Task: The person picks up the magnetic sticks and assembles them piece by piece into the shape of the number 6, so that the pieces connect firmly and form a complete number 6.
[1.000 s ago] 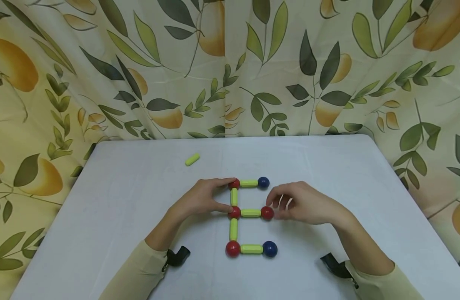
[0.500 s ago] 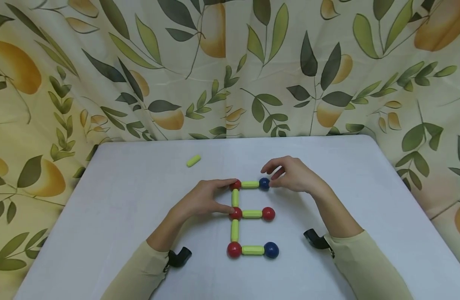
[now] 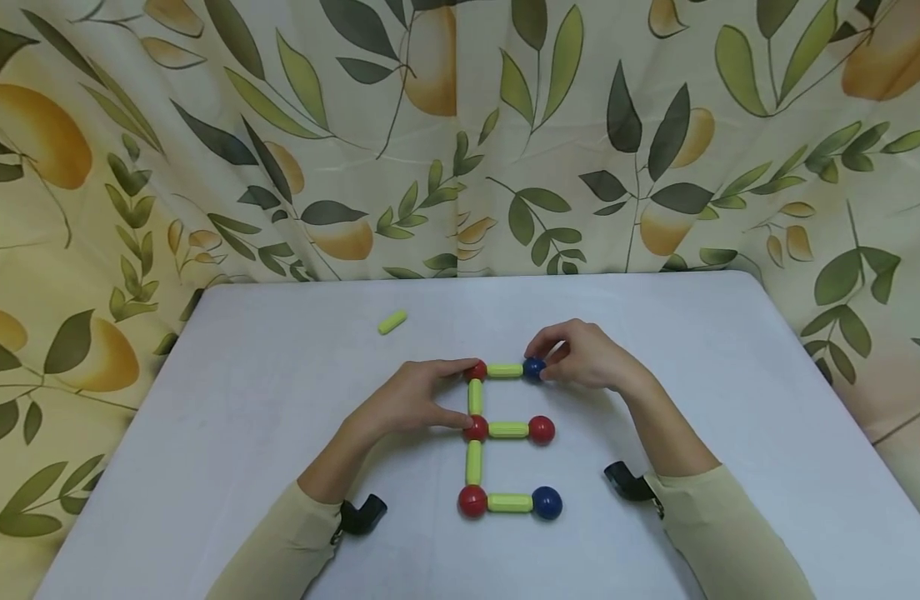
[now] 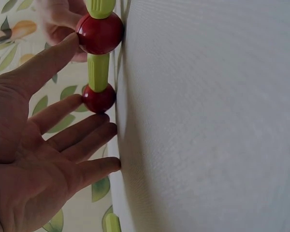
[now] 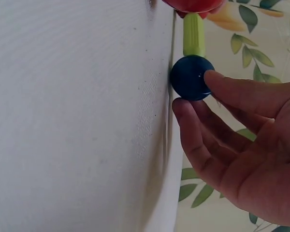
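An E-shaped figure of red and blue balls joined by yellow-green rods lies on the white table (image 3: 295, 333). My left hand (image 3: 407, 398) stretches its thumb to the middle-left red ball (image 4: 100, 34) and its index finger to the far-left red ball (image 4: 99, 99). Its other fingers are spread, with tips near the table. At the far right corner, the blue ball (image 5: 189, 77) is pinched between the thumb and fingers of my right hand (image 3: 589, 358). A rod (image 3: 505, 371) links that ball to the far-left red one.
One loose yellow-green rod (image 3: 392, 322) lies behind the figure to the left. The middle arm ends in a red ball (image 3: 541, 430), the near arm in another blue ball (image 3: 547, 503). Patterned cloth (image 3: 400, 167) hangs behind the table.
My right hand has moved from beside the middle-right red ball to the far blue ball and closed its fingers around it. The left hand has kept its place on the red balls.
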`<action>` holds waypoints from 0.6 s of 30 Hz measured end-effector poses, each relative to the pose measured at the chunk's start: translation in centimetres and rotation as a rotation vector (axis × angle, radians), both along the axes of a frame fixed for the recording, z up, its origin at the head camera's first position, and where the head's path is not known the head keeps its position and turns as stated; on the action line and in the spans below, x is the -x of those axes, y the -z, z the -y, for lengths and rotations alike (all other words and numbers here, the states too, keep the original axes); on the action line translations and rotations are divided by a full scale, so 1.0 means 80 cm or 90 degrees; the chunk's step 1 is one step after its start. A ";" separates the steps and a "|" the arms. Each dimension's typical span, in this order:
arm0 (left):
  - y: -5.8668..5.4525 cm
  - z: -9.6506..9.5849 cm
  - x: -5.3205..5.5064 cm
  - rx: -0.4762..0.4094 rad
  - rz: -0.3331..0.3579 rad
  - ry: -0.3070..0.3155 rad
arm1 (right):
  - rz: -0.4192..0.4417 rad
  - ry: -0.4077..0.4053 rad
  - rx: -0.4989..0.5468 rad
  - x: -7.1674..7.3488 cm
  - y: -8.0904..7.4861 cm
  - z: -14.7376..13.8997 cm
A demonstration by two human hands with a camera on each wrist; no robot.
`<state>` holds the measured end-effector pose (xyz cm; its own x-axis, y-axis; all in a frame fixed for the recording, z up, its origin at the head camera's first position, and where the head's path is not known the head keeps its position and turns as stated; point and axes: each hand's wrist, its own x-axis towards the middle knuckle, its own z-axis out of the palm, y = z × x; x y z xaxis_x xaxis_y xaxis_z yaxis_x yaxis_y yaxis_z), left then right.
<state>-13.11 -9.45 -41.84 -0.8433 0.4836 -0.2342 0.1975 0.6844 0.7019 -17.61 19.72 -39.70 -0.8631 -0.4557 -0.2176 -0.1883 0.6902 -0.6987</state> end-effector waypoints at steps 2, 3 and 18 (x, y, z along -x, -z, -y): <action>-0.001 0.001 0.000 -0.001 0.000 0.000 | -0.002 -0.004 0.003 0.001 0.000 0.001; -0.001 0.001 0.000 -0.002 0.001 0.000 | 0.000 -0.003 0.003 0.001 0.000 0.001; -0.011 0.015 0.009 -0.002 -0.021 -0.005 | 0.012 -0.004 0.005 0.003 0.001 0.000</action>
<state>-13.85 -10.69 -40.95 -0.8544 0.4778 -0.2043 0.2154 0.6834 0.6976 -17.84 19.76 -39.82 -0.8560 -0.4627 -0.2306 -0.1787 0.6834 -0.7078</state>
